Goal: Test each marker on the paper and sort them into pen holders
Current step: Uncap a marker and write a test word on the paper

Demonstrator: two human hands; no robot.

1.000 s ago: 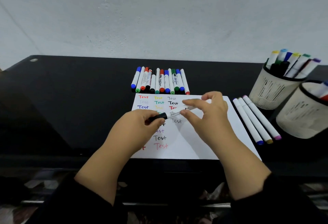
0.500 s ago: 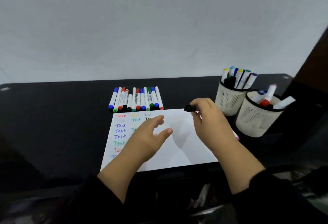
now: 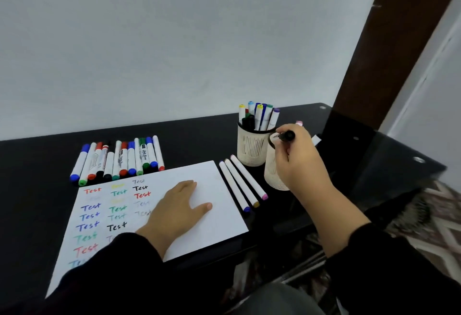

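While the right hand (image 3: 299, 165) pinches a black-capped marker (image 3: 287, 136) over the nearer pen holder (image 3: 272, 175), the left hand (image 3: 179, 210) lies flat, fingers straight, on the paper (image 3: 224, 215) just left of it.

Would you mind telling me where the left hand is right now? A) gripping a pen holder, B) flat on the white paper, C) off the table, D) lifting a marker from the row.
B: the left hand lies with straight fingers flat on the paper, holding nothing.
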